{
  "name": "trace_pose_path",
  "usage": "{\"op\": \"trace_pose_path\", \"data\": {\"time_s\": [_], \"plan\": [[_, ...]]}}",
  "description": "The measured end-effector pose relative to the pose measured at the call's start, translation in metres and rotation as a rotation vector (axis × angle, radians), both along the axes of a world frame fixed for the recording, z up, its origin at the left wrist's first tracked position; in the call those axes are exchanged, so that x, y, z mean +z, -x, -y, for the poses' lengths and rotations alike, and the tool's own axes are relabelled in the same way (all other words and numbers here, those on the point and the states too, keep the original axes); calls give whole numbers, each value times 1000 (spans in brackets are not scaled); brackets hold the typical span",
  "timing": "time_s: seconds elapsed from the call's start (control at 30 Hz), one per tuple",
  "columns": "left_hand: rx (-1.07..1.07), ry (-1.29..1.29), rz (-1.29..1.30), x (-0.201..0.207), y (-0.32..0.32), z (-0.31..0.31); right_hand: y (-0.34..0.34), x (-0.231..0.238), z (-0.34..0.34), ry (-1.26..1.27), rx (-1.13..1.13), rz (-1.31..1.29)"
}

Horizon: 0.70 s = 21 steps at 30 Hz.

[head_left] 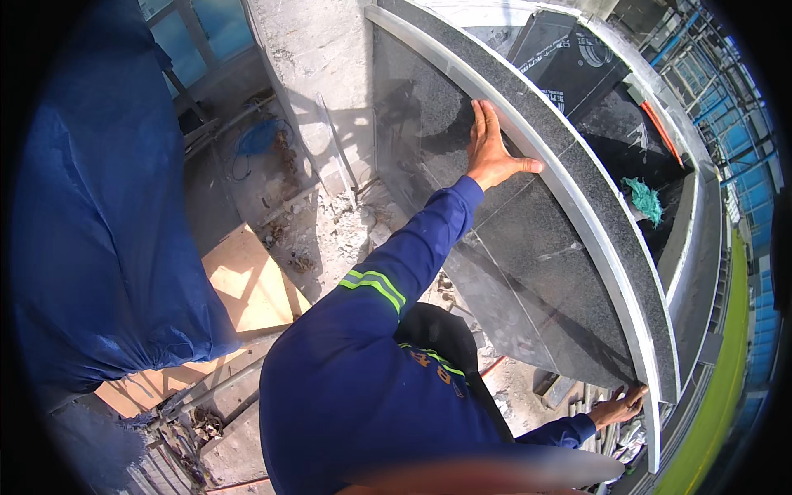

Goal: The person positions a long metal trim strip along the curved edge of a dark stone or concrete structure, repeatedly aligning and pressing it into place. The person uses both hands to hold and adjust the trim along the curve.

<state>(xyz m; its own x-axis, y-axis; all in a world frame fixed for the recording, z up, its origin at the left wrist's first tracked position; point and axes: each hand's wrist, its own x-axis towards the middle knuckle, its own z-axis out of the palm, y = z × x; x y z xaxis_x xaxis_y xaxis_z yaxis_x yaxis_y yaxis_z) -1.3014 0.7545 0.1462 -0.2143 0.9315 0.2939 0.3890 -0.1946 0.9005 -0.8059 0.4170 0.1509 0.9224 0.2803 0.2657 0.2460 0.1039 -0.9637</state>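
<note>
A long pale metal straightedge (pixel 582 219) runs along the edge of dark grey speckled stone coping (pixel 615 194), bowed by the lens. My left hand (pixel 495 155) is spread against it, fingers stretched up and thumb out to the right, touching the bar's side. Farther down, my right hand (pixel 620 407) grips the bar close to its lower end, with the fingertips at its edge. Beneath the bar, polished dark stone panels (pixel 528 247) with thin joints face my body. The undersides of both hands are hidden.
A blue tarp (pixel 107 206) drapes a tall bulk at left, beside a wooden board (pixel 247 276). Rubble (pixel 355 227) litters the ground. Beyond the coping are black sheeting (pixel 569 62), a green tangle of netting (pixel 643 200) and scaffolding (pixel 734 107).
</note>
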Motion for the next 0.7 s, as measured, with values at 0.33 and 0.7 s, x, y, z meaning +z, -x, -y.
{"op": "trace_pose_path", "data": {"time_s": [0.33,0.7], "plan": [[29,-39,-47,-1,0,0,46,-11,17,126,-359,410],[88,-242,26,-33,-25,-18,466,124,-302,48,920,1355]]}}
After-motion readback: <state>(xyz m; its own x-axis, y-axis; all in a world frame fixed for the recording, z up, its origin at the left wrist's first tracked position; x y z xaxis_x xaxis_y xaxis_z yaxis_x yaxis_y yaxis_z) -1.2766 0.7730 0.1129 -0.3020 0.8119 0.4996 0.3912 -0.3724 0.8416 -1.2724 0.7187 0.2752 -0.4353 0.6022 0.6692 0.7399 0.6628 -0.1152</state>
